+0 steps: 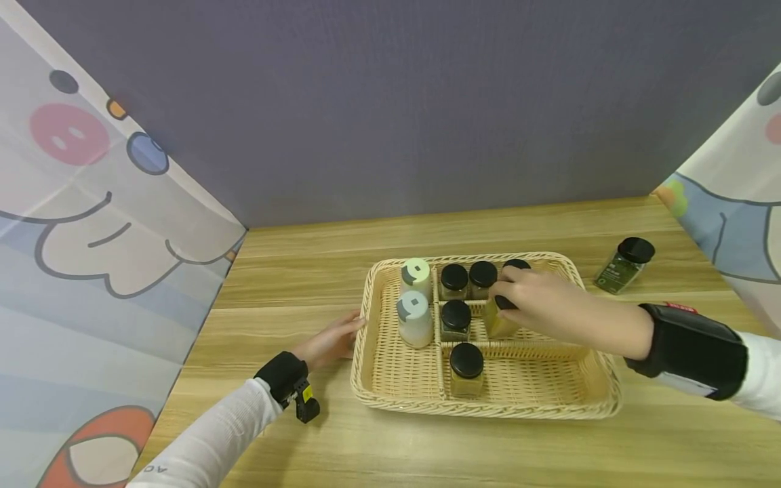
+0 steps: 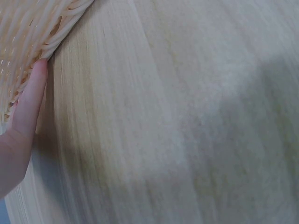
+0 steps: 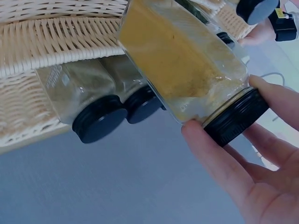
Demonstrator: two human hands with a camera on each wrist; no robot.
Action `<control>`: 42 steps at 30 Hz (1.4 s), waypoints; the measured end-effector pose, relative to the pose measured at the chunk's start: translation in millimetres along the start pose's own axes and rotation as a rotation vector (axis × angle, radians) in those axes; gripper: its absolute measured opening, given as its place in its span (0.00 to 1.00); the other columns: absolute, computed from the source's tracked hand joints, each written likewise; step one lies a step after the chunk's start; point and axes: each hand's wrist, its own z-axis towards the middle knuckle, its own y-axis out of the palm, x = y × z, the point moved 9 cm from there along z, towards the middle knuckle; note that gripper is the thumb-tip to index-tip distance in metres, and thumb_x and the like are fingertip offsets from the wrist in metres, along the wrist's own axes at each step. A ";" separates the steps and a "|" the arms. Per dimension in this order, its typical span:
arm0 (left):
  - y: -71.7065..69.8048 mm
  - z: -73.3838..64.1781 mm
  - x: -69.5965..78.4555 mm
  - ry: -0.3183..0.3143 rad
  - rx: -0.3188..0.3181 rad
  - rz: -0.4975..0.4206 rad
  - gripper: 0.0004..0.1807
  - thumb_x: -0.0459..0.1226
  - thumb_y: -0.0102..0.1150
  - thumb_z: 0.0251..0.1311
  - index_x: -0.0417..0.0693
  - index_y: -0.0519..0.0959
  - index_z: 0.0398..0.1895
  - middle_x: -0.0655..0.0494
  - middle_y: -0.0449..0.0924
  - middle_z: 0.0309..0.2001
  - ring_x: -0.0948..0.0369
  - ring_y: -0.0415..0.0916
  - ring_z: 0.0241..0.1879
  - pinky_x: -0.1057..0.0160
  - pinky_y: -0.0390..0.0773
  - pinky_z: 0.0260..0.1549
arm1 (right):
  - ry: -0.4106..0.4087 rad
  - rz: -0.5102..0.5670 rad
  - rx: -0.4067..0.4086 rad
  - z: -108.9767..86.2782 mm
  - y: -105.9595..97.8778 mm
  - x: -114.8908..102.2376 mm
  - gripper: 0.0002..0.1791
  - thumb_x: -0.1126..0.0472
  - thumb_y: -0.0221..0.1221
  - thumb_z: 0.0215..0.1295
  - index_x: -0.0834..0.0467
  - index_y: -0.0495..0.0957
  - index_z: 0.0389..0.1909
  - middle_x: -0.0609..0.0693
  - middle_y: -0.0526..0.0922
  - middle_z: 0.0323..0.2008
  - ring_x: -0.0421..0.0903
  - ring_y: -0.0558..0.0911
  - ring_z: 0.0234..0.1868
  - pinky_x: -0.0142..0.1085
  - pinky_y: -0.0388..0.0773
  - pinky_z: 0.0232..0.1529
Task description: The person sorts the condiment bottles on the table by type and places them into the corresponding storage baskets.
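Observation:
My right hand (image 1: 539,301) pinches a glass spice jar (image 3: 177,60) of yellow powder by its black lid (image 3: 237,116), thumb and fingers on either side. The jar is over the middle-row compartment of a divided wicker basket (image 1: 488,409), and it tilts in the right wrist view. At the basket's left side, my left hand (image 1: 332,344) rests against the outer wall. Its thumb (image 2: 32,95) lies straight along the weave in the left wrist view, while the other fingers are mostly hidden.
Two pale-capped shakers (image 1: 415,322) stand in the left compartment. Black-lidded jars fill part of the back row (image 1: 454,279), with one jar (image 1: 455,320) in the middle and another (image 1: 466,369) in front. Outside, right, stands a green herb jar (image 1: 624,266). A grey partition (image 1: 427,108) rises behind.

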 end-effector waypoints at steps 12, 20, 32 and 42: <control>-0.3 -0.1 -0.1 0.016 -0.019 0.003 0.27 0.44 0.32 0.68 0.49 0.41 0.66 0.38 0.46 0.66 0.46 0.46 0.63 0.37 0.60 0.53 | -0.076 -0.025 0.050 -7.6 -15.6 -12.9 0.15 0.61 0.65 0.45 0.60 0.76 0.35 0.50 0.75 0.30 0.41 0.73 0.22 0.32 0.77 0.19; -0.1 -0.7 0.7 0.006 -0.008 -0.005 0.26 0.43 0.33 0.67 0.49 0.43 0.65 0.38 0.47 0.66 0.46 0.47 0.63 0.37 0.61 0.53 | -0.159 -0.066 0.129 -13.8 -23.9 -29.7 0.15 0.61 0.67 0.41 0.58 0.77 0.32 0.48 0.73 0.28 0.39 0.72 0.19 0.32 0.76 0.16; -0.2 -0.5 0.1 -0.006 0.009 -0.013 0.25 0.43 0.32 0.68 0.50 0.45 0.65 0.40 0.48 0.66 0.47 0.48 0.63 0.37 0.61 0.53 | -0.183 -0.045 0.143 -22.4 -26.6 -42.3 0.16 0.63 0.67 0.41 0.61 0.76 0.33 0.51 0.73 0.28 0.39 0.72 0.22 0.26 0.74 0.16; 0.2 -0.2 0.0 -0.006 0.005 0.002 0.25 0.43 0.32 0.68 0.51 0.44 0.65 0.40 0.47 0.66 0.47 0.47 0.63 0.37 0.60 0.53 | -0.164 -0.015 0.128 -28.2 -20.2 -43.6 0.15 0.63 0.67 0.41 0.60 0.76 0.33 0.49 0.73 0.29 0.40 0.73 0.23 0.26 0.76 0.19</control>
